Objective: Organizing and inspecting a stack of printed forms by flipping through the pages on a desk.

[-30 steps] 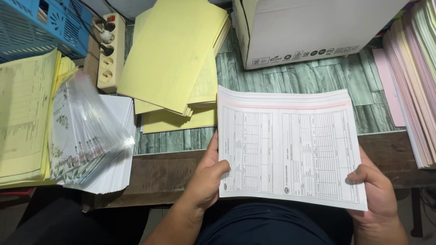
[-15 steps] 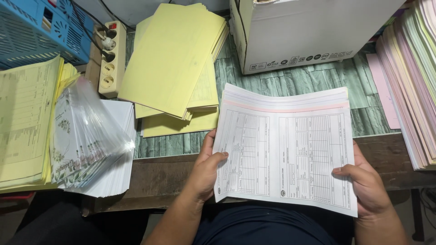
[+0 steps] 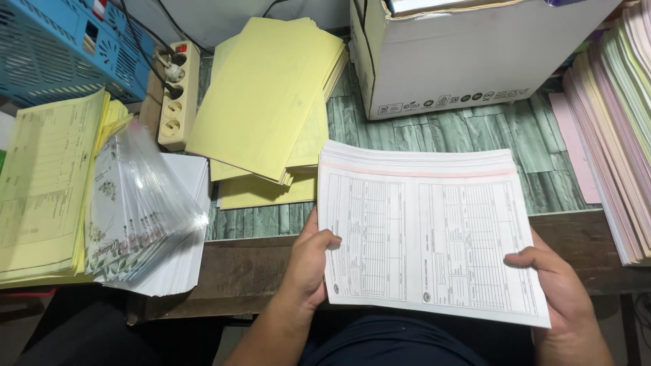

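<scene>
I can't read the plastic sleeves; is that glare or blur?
Head view: glare. Bright light streaks the plastic sleeves; the forms in the left hand and right hand look sharp, evenly lit, though their print is too small to read.

Both forearms are bare, with no sleeve reaching the wrists and no watch, ring or band on either one. The left hand (image 3: 308,261) and the right hand (image 3: 559,298) are ungloved, with short, plain nails on the fingers that show. Below them the lap is covered in dark navy cloth, smooth and unpatterned, likely trousers or shorts.
</scene>
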